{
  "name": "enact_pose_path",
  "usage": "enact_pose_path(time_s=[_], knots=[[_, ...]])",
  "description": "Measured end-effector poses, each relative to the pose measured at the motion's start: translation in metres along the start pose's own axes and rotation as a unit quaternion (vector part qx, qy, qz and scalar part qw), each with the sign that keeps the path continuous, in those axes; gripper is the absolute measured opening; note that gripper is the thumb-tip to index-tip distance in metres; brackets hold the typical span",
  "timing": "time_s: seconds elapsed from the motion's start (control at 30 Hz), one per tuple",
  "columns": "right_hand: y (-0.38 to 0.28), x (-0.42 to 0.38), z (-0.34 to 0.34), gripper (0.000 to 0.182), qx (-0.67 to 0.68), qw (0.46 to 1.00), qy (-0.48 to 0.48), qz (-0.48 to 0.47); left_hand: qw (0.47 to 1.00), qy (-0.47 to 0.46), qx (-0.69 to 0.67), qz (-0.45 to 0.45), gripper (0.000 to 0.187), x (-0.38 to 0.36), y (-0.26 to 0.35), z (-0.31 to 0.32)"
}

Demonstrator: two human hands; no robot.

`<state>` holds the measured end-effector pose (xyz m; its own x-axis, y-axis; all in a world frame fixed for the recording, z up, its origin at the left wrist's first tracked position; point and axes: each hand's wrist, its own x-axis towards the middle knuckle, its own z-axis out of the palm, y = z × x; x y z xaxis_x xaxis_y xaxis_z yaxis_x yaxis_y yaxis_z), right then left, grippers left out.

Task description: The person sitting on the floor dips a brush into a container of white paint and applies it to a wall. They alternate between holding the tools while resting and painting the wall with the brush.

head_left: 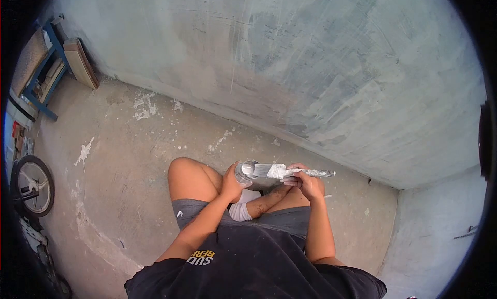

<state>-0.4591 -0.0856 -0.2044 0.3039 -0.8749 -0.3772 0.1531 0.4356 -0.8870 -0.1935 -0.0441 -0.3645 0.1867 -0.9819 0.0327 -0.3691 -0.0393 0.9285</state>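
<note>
My left hand (pixel 233 185) is wrapped around the side of a small round paint container (pixel 240 173), smeared grey and white, with white paint at its mouth. In my right hand (pixel 305 183) is a paintbrush (pixel 277 171), gripped near the start of its paint-streaked handle. The brush lies nearly level, its bristles pointing left and overlapping the container's mouth in this view. White paint coats the bristles and the part above them. Both hands are close together above my crossed legs.
A patchy grey wall (pixel 310 66) rises ahead, meeting another wall (pixel 440 221) at the right corner. White splatters mark the concrete floor (pixel 129 159). Far left stand a blue frame (pixel 49 71), leaning boards (pixel 80 63) and a spoked wheel (pixel 32 186).
</note>
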Motion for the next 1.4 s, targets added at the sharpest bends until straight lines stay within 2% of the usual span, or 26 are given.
enact_pose_path(time_s=[0.07,0.13,0.17,0.23,0.33,0.47,0.53,0.6,0.67,0.7,0.73,0.8,0.83,0.87,0.93,0.97,1.0,1.07,1.1,1.17,1.3,1.4], knots=[[0.001,0.0,-0.004,0.026,-0.027,0.999,0.01,-0.02,1.0,-0.002,-0.004,-0.014,0.093,0.0,-0.001,0.001],[0.003,0.003,-0.017,0.018,-0.204,0.973,0.101,-0.041,0.999,-0.001,-0.026,-0.032,0.094,0.001,0.002,-0.001],[0.003,0.003,-0.024,0.018,-0.204,0.973,0.101,-0.041,0.999,-0.001,-0.026,-0.032,0.094,0.001,0.004,-0.002],[-0.003,0.002,-0.028,0.016,-0.019,0.99,0.111,-0.083,0.998,0.0,-0.041,-0.043,0.094,0.001,0.011,-0.005],[-0.022,-0.009,-0.024,0.01,-0.033,0.985,0.147,-0.084,1.0,0.007,0.004,-0.018,0.095,0.004,0.0,-0.001],[-0.037,-0.024,-0.034,0.009,-0.052,0.976,0.191,-0.093,1.0,-0.001,-0.011,-0.02,0.097,0.004,-0.007,0.004],[-0.046,-0.033,-0.041,0.009,-0.124,0.968,0.207,-0.063,1.0,0.005,0.004,-0.026,0.098,0.003,-0.004,0.003],[-0.055,-0.043,-0.047,0.012,-0.156,0.966,0.2,-0.05,1.0,0.004,-0.012,-0.022,0.097,0.004,-0.001,0.0],[-0.062,-0.05,-0.054,0.016,-0.324,0.94,0.094,0.05,0.999,0.001,-0.027,-0.016,0.097,0.004,0.001,-0.001],[-0.067,-0.054,-0.045,0.018,-0.385,0.92,0.04,0.068,0.999,-0.001,-0.037,-0.022,0.096,0.004,0.002,-0.002],[-0.061,-0.051,-0.043,0.018,-0.384,0.92,0.041,0.067,0.999,-0.003,-0.047,-0.028,0.095,0.004,0.004,-0.002],[-0.035,-0.038,-0.05,0.021,-0.423,0.901,-0.093,0.027,0.998,-0.004,-0.052,-0.024,0.095,0.003,0.007,-0.003],[-0.009,-0.033,-0.061,0.019,-0.396,0.91,-0.072,0.103,0.998,-0.002,-0.058,-0.021,0.094,0.003,0.009,-0.003],[-0.002,-0.033,-0.062,0.019,-0.397,0.909,-0.074,0.102,0.998,0.0,-0.058,-0.021,0.094,0.004,0.008,-0.002],[0.009,-0.031,-0.06,0.018,-0.278,0.943,-0.097,0.155,0.995,0.005,-0.094,-0.023,0.091,0.005,0.004,-0.001],[0.023,-0.028,-0.066,0.014,-0.29,0.949,-0.096,0.083,0.995,0.008,-0.091,-0.025,0.091,0.004,0.002,-0.002],[0.023,-0.029,-0.06,0.014,-0.287,0.949,-0.099,0.083,0.995,0.007,-0.097,-0.038,0.089,0.005,0.002,-0.002],[0.01,-0.038,-0.038,0.017,-0.358,0.93,-0.026,0.076,0.994,0.002,-0.102,-0.05,0.088,0.006,0.005,-0.005],[0.005,-0.04,-0.031,0.017,-0.357,0.931,-0.026,0.077,0.992,0.002,-0.112,-0.054,0.087,0.007,0.011,-0.008],[-0.004,-0.044,-0.02,0.024,-0.515,0.852,-0.005,-0.095,0.991,0.001,-0.123,-0.058,0.085,0.006,0.014,-0.009],[-0.014,-0.047,-0.012,0.028,-0.543,0.831,0.008,-0.123,0.992,0.005,-0.117,-0.046,0.084,0.009,0.004,-0.004],[-0.011,-0.044,-0.018,0.023,-0.544,0.823,0.005,-0.163,0.991,0.005,-0.123,-0.048,0.084,0.01,-0.004,-0.001]])
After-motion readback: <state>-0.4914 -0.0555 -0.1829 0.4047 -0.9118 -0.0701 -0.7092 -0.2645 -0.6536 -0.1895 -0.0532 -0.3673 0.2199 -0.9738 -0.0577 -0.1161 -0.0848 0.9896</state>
